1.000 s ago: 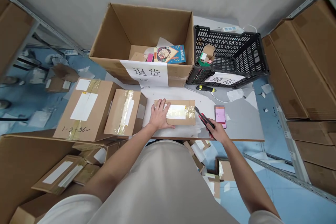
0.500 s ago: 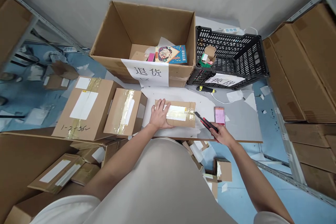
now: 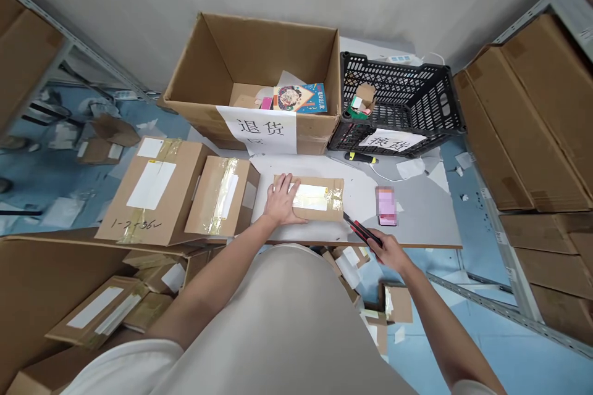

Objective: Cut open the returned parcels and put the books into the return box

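A small taped cardboard box (image 3: pixel 334 191) with a white label lies on the table in front of me. My left hand (image 3: pixel 281 200) is spread over its left end, fingers apart, pressing on it. In my right hand (image 3: pixel 386 251) is a red and black utility knife (image 3: pixel 364 232), fingers wrapped round its handle. The blade end points left and is at the box's near right corner; whether it touches the cardboard I cannot tell. Right of the box lies a phone (image 3: pixel 386 206) with a pink screen.
Behind stand a large open carton (image 3: pixel 319 129) holding a book (image 3: pixel 301 99), and a black plastic crate (image 3: pixel 428 95). A yellow and black cutter (image 3: pixel 360 158) lies before the crate. Two taped boxes (image 3: pixel 152 188) (image 3: pixel 217 197) stand left. Parcels fill a carton (image 3: pixel 28 271) lower left.
My right hand and the utility knife have moved down towards the table's front edge, the blade going from the box's right side to its near corner. The left hand stays on the box.
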Tool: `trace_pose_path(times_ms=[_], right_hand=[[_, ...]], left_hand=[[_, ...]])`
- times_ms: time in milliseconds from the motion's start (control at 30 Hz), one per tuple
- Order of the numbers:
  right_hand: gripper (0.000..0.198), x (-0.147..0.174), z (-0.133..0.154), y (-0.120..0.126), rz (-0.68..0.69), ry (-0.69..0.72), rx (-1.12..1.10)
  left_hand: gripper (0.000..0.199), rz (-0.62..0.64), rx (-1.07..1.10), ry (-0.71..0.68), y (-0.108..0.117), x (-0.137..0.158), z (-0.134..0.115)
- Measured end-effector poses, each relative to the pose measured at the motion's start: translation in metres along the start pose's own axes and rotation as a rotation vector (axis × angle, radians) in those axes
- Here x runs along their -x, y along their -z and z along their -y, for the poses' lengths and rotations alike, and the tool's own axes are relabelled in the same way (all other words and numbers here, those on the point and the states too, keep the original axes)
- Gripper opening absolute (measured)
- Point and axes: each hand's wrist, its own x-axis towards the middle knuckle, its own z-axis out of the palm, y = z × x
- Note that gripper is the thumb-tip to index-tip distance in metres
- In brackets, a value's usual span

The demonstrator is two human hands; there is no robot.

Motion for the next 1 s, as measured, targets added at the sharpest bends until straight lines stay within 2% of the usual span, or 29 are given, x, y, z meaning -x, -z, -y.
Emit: trace_pose_path(times_ms=[133, 233, 433, 667, 1000], right_hand=[[0.047, 0.002, -0.008, 0.01, -0.037, -0.027, -0.031], [0.051, -0.005, -0.01, 0.014, -0.12, -0.031, -0.105], [0.054, -0.037, 0.004, -0.006, -0.244, -0.02, -0.194], [0.06, -0.041, 0.0, -0.015, -0.174, 0.005, -0.268], [0.048, -0.027, -0.005, 0.002, -0.079, 0.043, 0.009]], left_hand=[[0.115, -0.01, -0.003, -0.016, -0.002, 0.001, 0.002], [0.115, -0.012, -0.003, -0.017, -0.003, 0.001, 0.002], [0.115, -0.013, 0.002, -0.018, -0.004, 0.002, 0.002], [0.112, 0.006, 0.011, -0.003, 0.0, 0.003, 0.001], [0.116, 0.013, 0.02, -0.013, 0.002, 0.004, 0.0]])
